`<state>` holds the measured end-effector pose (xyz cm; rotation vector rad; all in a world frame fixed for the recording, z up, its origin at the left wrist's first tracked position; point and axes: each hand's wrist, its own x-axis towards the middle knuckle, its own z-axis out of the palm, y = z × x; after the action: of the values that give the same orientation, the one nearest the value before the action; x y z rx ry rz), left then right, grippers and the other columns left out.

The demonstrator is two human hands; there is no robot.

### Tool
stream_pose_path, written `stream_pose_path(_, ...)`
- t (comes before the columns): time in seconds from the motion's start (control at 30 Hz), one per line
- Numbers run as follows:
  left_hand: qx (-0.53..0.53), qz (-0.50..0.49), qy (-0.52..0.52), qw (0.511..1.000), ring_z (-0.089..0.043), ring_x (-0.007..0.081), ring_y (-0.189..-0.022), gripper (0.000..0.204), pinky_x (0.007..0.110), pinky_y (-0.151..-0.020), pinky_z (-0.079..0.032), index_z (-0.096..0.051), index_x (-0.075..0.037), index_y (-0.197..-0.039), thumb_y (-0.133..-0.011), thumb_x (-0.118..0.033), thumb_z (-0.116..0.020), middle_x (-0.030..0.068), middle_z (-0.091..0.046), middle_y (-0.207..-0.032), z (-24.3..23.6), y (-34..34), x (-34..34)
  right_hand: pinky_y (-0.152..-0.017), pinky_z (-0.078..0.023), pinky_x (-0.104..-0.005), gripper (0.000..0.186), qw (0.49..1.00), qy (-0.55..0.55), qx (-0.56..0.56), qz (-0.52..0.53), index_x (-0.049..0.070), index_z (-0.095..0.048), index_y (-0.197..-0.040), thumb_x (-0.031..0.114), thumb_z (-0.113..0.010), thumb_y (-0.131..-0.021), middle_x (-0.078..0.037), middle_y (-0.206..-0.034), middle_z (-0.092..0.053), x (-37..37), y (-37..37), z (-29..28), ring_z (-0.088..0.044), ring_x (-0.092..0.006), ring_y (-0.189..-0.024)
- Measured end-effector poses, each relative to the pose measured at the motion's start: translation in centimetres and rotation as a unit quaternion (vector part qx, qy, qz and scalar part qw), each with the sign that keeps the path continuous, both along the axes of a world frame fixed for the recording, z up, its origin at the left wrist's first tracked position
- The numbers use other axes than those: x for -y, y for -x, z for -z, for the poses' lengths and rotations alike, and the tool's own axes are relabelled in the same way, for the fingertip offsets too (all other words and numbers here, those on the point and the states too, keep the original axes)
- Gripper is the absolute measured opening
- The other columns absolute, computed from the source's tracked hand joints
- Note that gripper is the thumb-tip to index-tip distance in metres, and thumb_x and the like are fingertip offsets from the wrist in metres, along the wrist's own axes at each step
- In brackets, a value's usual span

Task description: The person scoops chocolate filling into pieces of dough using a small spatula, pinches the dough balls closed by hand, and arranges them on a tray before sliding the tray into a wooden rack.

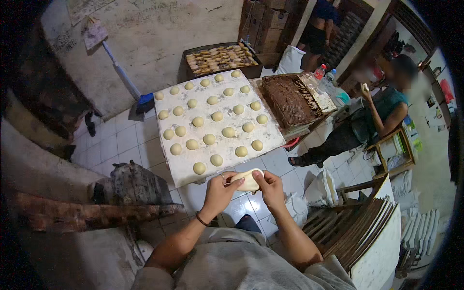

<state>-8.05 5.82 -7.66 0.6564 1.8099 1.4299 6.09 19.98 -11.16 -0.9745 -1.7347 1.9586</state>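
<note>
Dough piece (247, 181), pale and flattened, is held up between left hand (222, 190) and right hand (270, 187), each with its grip pinching one end, near the floured surface (267, 136) bearing dough balls (216, 160). Fingertips beneath it are hidden; the top edge cuts off a distant person (317, 38).

Left grip (220, 192) and right grip (270, 190) hold 1 flattened dough piece (247, 181).
</note>
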Motion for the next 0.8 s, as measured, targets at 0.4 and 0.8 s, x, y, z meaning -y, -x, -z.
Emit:
stream_pose_path(0.4,-0.072,0.123,-0.006,0.990,-0.070,0.0128,-0.098,0.023,0.029,-0.088,-0.055,-0.074,0.004,-0.115,-0.096,-0.009,-0.075,0.0080,-0.077,-0.102,0.4,4.7,3.1,-0.074,-0.057,-0.0270,0.016,0.993,-0.043,0.058,-0.091,-0.001,-0.072,-0.110,0.010,-0.074,-0.098,-0.003,-0.092,-0.073,3.0,1.1,-1.9,-0.068,-0.0102,-0.081)
stream_pose_path(0.8,-0.052,0.178,0.027,0.982,-0.068,0.0102,-0.094,0.030,0.025,-0.082,-0.055,-0.072,0.007,-0.119,-0.095,-0.011,-0.079,0.0068,-0.076,-0.104,-0.3,4.8,3.4,-0.079,-0.053,-0.0254,0.020,0.994,-0.085,0.043,-0.059,-0.001,-0.073,-0.115,0.010,-0.071,-0.099,-0.002,-0.097,-0.075,4.1,0.3,-3.5,-0.066,-0.0090,-0.086)
